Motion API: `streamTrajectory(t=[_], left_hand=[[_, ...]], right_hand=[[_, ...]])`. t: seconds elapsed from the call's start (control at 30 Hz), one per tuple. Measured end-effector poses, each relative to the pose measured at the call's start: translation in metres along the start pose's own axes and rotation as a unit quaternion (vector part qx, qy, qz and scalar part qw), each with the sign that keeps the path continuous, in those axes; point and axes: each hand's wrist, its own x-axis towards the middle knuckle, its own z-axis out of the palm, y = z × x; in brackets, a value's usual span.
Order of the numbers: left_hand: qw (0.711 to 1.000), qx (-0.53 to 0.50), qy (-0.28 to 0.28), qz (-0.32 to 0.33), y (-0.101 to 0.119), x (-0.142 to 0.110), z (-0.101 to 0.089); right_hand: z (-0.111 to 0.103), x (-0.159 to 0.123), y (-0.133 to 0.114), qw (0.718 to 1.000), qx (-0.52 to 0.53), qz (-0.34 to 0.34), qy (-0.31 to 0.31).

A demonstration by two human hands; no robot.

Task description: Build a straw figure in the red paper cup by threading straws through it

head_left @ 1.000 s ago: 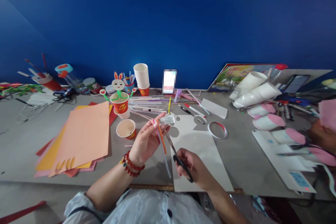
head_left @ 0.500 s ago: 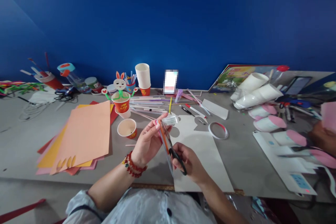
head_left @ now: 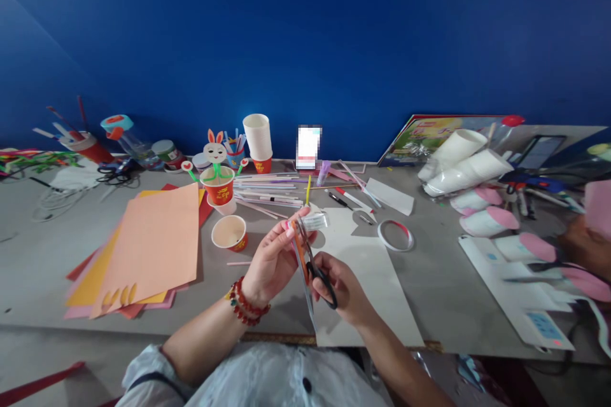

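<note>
In the head view my left hand (head_left: 273, 259), with red bead bracelets at its wrist, pinches a clear plastic packet (head_left: 317, 222) with a narrow orange piece (head_left: 299, 247) along it. A long see-through strip hangs down from there. My right hand (head_left: 344, 286) grips black-handled scissors (head_left: 327, 286), their blades pointing up along the orange piece near my left fingertips. Whether the blades touch the plastic is hard to tell. Beneath my hands lies a white sheet (head_left: 377, 292) with cut-outs at its top. A paper cup (head_left: 230, 233) stands left of my hands.
Coloured paper sheets (head_left: 162, 241) lie at left. Behind them a rabbit figure (head_left: 216, 152) rises from a red cup. Straws (head_left: 267, 184), a tape roll (head_left: 396, 235) and markers (head_left: 356, 199) lie farther back. A power strip (head_left: 515, 292) and another person's hand (head_left: 585, 248) are at right.
The scissors have shifted slightly up and left, their blades nearer my left fingertips. The packet's end has moved a little to the right. Both hands keep their hold.
</note>
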Motion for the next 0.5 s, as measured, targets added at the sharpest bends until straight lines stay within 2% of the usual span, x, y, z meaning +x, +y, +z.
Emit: streamTrajectory(t=[0.5], left_hand=[[1.0,0.0,0.002,-0.014,0.0003,0.0003,0.0005]], right_hand=[[0.0029,0.0002,-0.0012,0.998,-0.025,0.016,0.046]])
